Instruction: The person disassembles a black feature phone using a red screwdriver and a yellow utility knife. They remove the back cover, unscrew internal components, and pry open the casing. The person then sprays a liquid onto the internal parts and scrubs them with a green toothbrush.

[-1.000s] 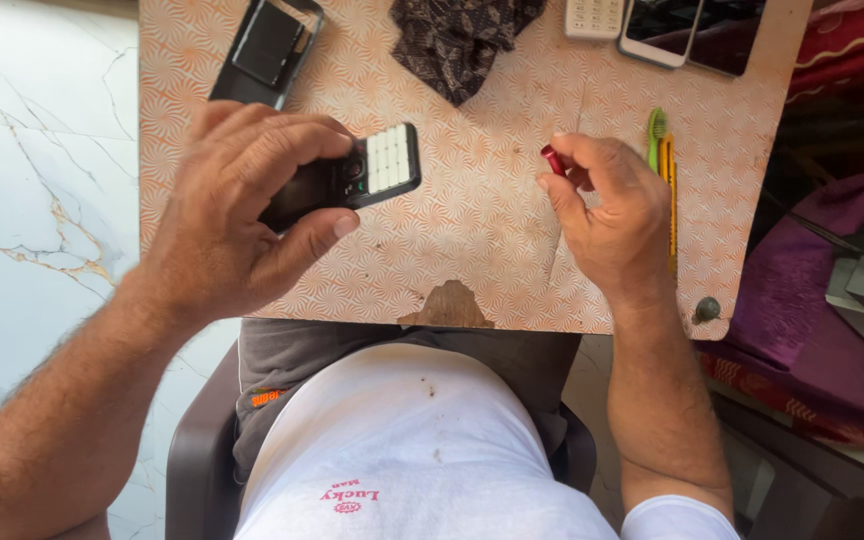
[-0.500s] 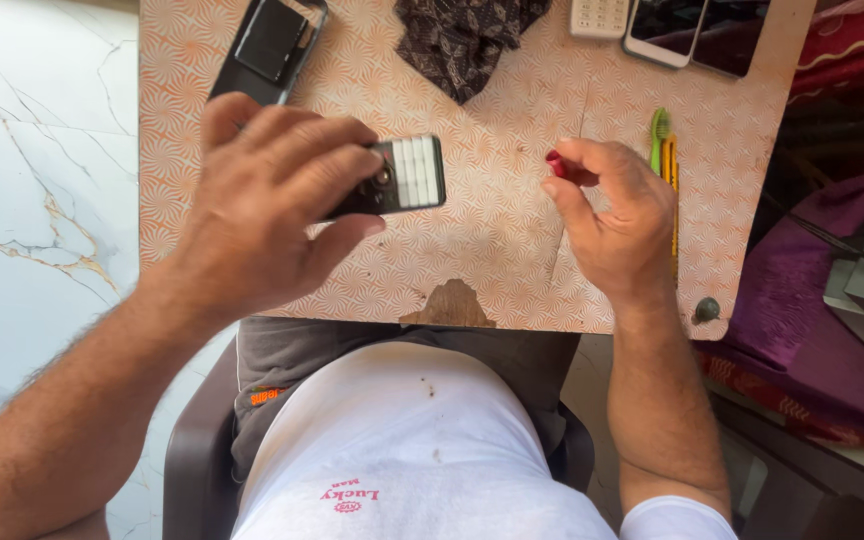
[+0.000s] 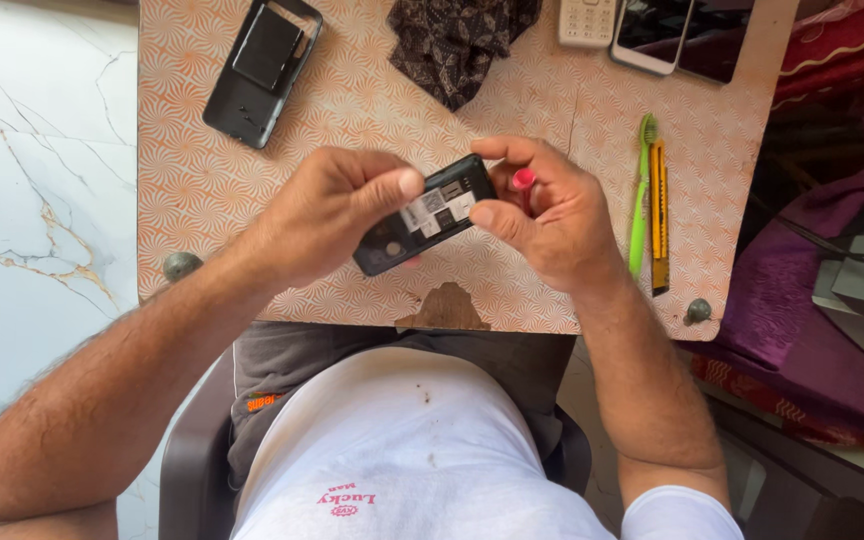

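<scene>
Two hands meet over a patterned orange table [image 3: 252, 180]. The left hand [image 3: 327, 215] and right hand [image 3: 542, 215] both pinch a small black phone [image 3: 424, 215], back cover off, held tilted just above the tabletop. The right hand also grips a red-tipped tool [image 3: 523, 180]. A green toothbrush [image 3: 640, 190] lies to the right, a dark cloth [image 3: 452, 40] beyond.

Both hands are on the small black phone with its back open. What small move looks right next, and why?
Probably bring the red-handled tool, pinched in the right hand, onto the phone's exposed back. The left hand already steadies it with the open side up, and the tool's tip, hidden by fingers, is close.
</scene>
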